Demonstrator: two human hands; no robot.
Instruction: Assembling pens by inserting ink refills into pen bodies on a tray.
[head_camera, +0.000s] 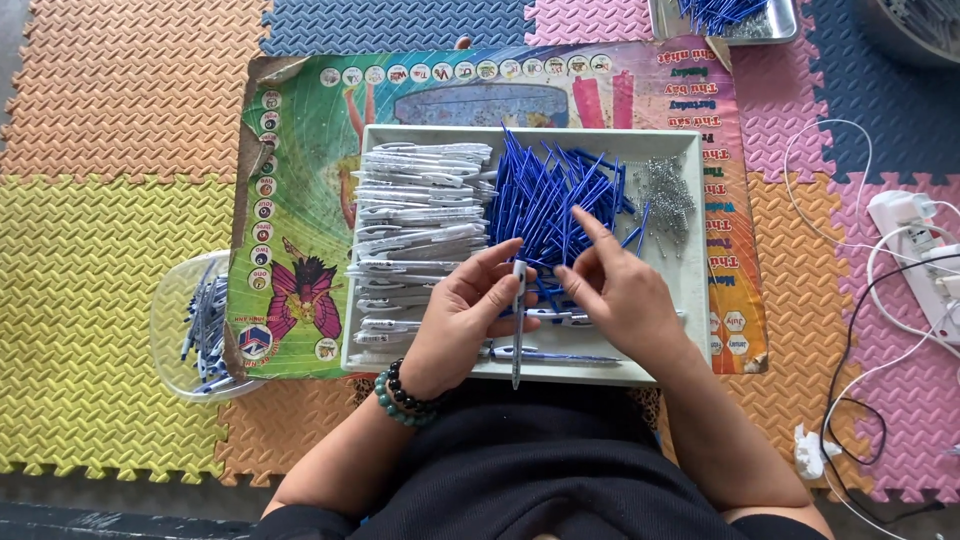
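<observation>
Left to right: clear tub of pens (200, 325), white tray (690, 270). Left hand (465, 320) closed on upright pen barrel (518, 320) – light, stiff, slippery; best pinched mid-shaft. Right hand (620, 295) half open, fingertips beside barrel – holding anything, cannot tell.

Left hand (462, 320) curled, right hand (620, 290) fingers pinched

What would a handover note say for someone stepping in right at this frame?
Left hand: fingers closed on a pen barrel held upright over the white tray.
Right hand: nothing gripped, fingers at the blue refills.
In the tray: white barrels stacked left, refills in the middle, small metal springs right.
Done: pens lie in the clear tub to the left.
Left: large piles of parts remain in the tray.
</observation>
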